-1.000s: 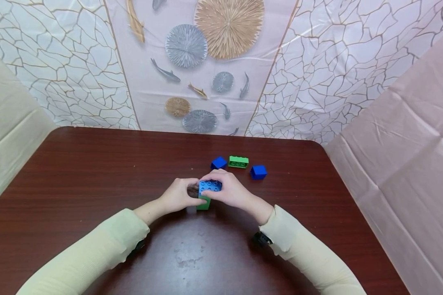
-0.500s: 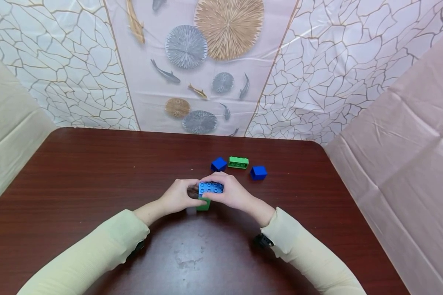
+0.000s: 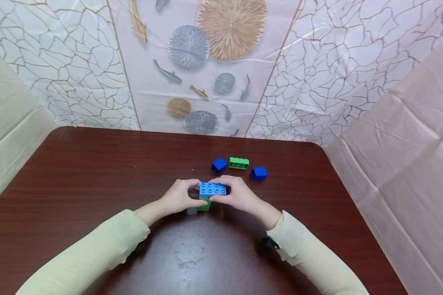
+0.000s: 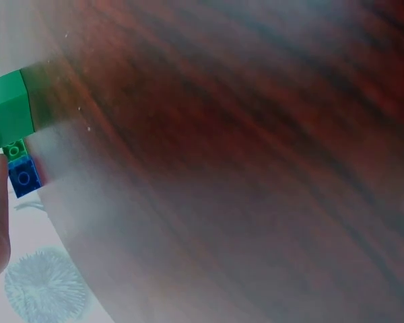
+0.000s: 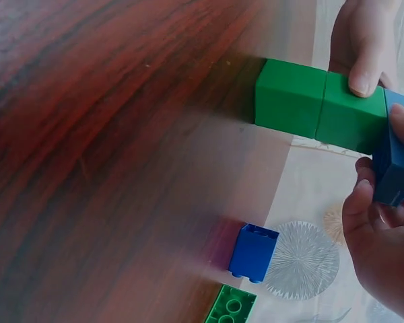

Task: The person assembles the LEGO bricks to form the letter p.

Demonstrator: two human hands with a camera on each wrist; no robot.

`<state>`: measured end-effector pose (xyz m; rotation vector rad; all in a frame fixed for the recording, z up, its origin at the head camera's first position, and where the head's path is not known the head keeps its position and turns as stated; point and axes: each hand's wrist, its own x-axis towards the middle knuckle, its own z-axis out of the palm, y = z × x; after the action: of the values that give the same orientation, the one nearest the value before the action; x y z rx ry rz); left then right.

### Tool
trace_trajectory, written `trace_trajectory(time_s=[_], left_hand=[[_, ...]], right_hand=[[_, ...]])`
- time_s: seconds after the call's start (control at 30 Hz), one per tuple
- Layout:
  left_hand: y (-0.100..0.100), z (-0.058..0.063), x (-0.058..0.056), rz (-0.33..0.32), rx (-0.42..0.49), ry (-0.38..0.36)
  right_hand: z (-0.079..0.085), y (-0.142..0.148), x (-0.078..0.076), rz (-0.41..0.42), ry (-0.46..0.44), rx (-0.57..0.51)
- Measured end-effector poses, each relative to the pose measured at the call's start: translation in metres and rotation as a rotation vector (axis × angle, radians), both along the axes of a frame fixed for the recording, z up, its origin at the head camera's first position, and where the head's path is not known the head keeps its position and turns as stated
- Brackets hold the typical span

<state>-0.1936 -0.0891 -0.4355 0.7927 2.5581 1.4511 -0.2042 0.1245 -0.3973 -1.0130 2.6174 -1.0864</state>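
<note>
A light blue toy building brick (image 3: 212, 188) lies across the top of a stack of two green bricks (image 5: 289, 97) in the middle of the table, its studs up and its right part overhanging. My left hand (image 3: 178, 197) grips the stack, its thumb on the upper green brick (image 5: 343, 118). From the right, my right hand (image 3: 240, 195) pinches the light blue brick between thumb and fingers, near its overhanging end. Only the green side and a bit of finger show in the left wrist view. In the head view my left hand hides part of the stack.
Behind the right hand, two dark blue bricks (image 3: 219, 165) and a green brick (image 3: 239, 163) lie apart on the dark wooden table (image 3: 96, 164). The green one is tipped on its side. A patterned cloth wall (image 3: 147, 106) rises at the table's far edge.
My right hand has shifted a little to the right along the light blue brick, and more of its studs show. The left hand and the green stack have stayed in place.
</note>
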Motion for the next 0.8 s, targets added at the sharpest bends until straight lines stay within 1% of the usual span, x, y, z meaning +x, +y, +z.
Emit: trace_trajectory(time_s=[0.23,0.47,0.63,0.8], left_hand=[[0.0012,-0.0024,0.0025,0.010,0.005,-0.036],[0.0015,-0.0023,0.0028,0.006,-0.004,-0.033],[0.0001,0.0008,0.0025,-0.015,-0.005,-0.024],[-0.0041,0.0051,0.0013,-0.008,0.037,0.006]], right_hand=[[0.0023,-0.0021,0.0011,-0.018,0.023,0.029],[0.0039,-0.0022,0.0019,-0.025,0.008,0.073],[0.0045,-0.0019,0.0017,-0.024,-0.003,0.081],[0.0060,-0.0018,0.0011,-0.019,-0.004,0.090]])
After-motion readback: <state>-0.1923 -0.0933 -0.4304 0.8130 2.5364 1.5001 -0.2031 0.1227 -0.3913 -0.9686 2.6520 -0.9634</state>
